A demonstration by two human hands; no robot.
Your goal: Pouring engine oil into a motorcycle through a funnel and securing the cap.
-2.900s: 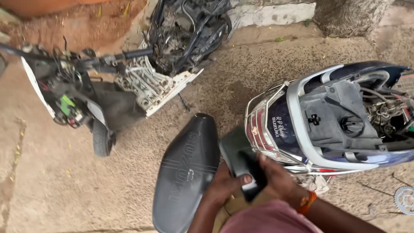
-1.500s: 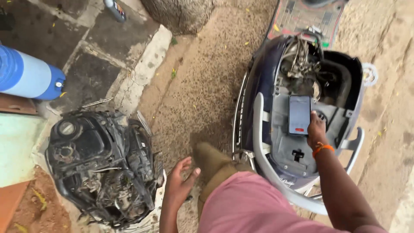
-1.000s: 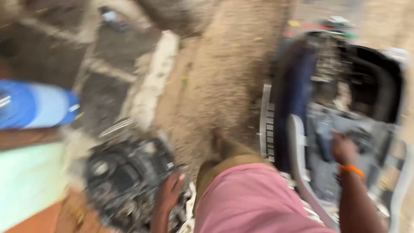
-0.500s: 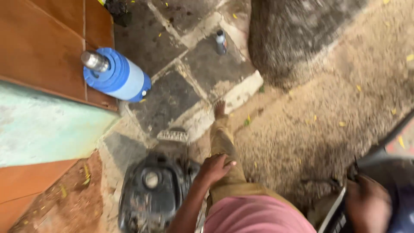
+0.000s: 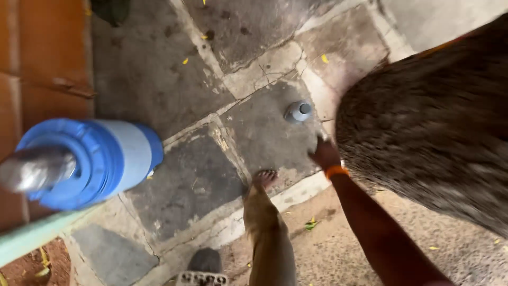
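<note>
My right hand point(image 5: 324, 153), with an orange band on the wrist, stretches forward over the stone paving, and nothing shows in it. It is a short way from a small grey can point(image 5: 299, 111) that stands on a dark slab, and the two are apart. My bare foot point(image 5: 264, 179) stands on the slab's edge just left of the hand, below my khaki trouser leg point(image 5: 270, 238). My left hand is out of view.
A big rough grey-brown trunk or boulder point(image 5: 434, 122) fills the right side, close to my arm. A blue and white cylinder with a metal rod point(image 5: 100, 159) juts in at the left beside an orange wall point(image 5: 47, 53). A dark scooter part point(image 5: 203, 267) lies at the bottom edge.
My view swung away from the scooter to the paved ground. My right hand left the scooter and reached toward the small grey can. My left hand dropped out of sight.
</note>
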